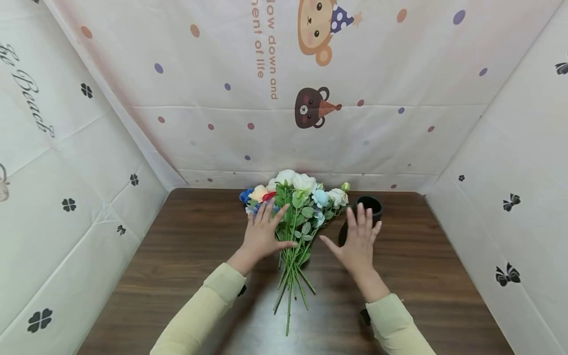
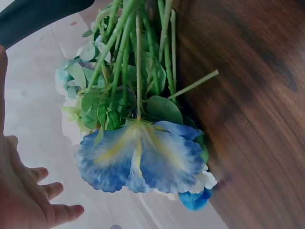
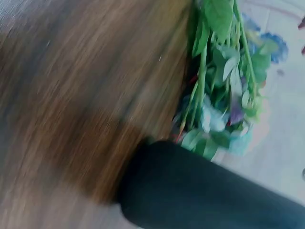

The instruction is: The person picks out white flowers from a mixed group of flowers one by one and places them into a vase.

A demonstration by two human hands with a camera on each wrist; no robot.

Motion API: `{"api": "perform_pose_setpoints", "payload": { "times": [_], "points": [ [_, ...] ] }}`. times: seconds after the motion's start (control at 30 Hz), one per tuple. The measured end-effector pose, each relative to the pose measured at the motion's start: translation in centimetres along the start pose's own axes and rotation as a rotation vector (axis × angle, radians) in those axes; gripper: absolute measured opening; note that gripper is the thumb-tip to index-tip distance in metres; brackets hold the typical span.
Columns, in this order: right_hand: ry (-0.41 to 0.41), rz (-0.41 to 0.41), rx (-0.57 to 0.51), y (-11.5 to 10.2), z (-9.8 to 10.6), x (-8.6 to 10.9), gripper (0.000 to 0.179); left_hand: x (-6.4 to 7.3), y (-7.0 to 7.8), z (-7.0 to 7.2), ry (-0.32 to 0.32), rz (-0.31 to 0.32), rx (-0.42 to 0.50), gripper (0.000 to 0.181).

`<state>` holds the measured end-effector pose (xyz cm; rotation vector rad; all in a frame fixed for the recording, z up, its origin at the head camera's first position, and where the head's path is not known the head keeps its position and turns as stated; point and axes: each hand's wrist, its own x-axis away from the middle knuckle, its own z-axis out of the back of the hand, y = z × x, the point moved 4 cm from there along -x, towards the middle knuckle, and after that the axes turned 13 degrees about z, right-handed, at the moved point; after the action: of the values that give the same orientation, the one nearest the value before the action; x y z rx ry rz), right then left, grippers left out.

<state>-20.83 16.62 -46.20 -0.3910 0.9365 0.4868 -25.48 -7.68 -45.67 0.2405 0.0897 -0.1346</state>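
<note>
A bunch of flowers point(image 1: 306, 212) lies on the table, white, blue, peach and red heads at the back, with bare green stems point(image 1: 290, 283) toward the front. My left hand point(image 1: 262, 236), fingers spread, is over the left side of the bunch; in the left wrist view its fingers stand apart from a large blue flower point(image 2: 140, 160). On the other side, my right hand point(image 1: 358, 246) also spreads its fingers, in front of a black vase point(image 1: 376, 206) and partly hiding it. Neither hand grips anything. The right wrist view has the vase point(image 3: 205, 191) close by, beside the leaves point(image 3: 228, 71).
The dark wooden table point(image 1: 191, 276) extends on both sides of the flowers. A patterned cloth point(image 1: 213, 88) hangs behind its back edge, and similar cloths rise at the left and right. Dark bands show at both cuffs.
</note>
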Motion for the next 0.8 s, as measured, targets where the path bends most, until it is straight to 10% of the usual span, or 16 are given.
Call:
{"api": "perform_pose_setpoints", "payload": {
  "times": [0.27,0.53,0.8],
  "points": [
    [0.190,-0.255,-0.219,3.5,1.0,0.0,0.121,-1.0,1.2,0.7,0.017,0.030,0.163,0.106],
    [0.229,-0.620,-0.502,6.1,-0.2,0.2,0.123,-3.1,2.7,0.8,-0.068,0.145,0.364,0.095],
    [0.206,-0.784,-0.550,7.4,-1.6,1.4,0.116,-5.8,3.4,0.1,-0.152,0.223,0.582,0.057]
  ]
}}
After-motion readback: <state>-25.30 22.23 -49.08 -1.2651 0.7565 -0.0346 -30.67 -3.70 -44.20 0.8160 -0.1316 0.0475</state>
